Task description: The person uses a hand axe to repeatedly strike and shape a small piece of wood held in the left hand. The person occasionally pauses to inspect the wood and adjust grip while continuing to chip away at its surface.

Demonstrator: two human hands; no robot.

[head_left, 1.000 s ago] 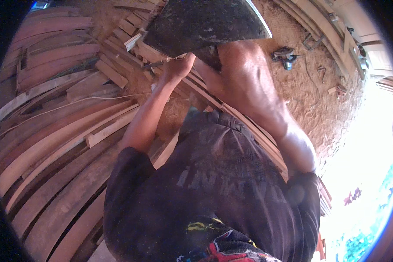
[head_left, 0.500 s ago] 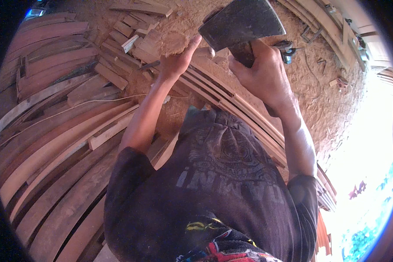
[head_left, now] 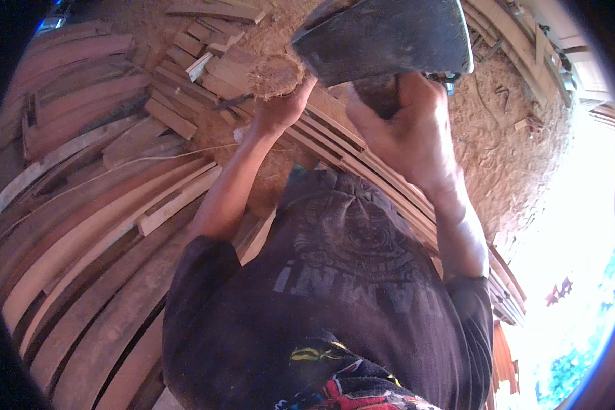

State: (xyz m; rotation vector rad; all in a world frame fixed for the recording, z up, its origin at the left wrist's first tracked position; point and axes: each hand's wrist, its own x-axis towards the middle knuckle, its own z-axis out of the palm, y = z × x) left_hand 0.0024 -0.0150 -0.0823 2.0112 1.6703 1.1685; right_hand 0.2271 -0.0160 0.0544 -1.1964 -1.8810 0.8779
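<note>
Here the right hand (head_left: 406,130) is clamped on the axe (head_left: 389,37) handle, blade raised above; the left hand (head_left: 280,106) grips a wood piece (head_left: 275,75) just beside it.

Axe head (head_left: 389,34): dark grey steel, paler along its right edge, on a dark brown handle (head_left: 379,96). Wood piece (head_left: 277,74): pale tan, rough fibrous end; planks (head_left: 96,225): reddish-brown to light tan, streaked along the grain, over orange-tan sawdust ground (head_left: 519,157). Shirt (head_left: 335,294): black with a faded grey print, over cloth (head_left: 342,389) patterned red, yellow and blue.
</note>
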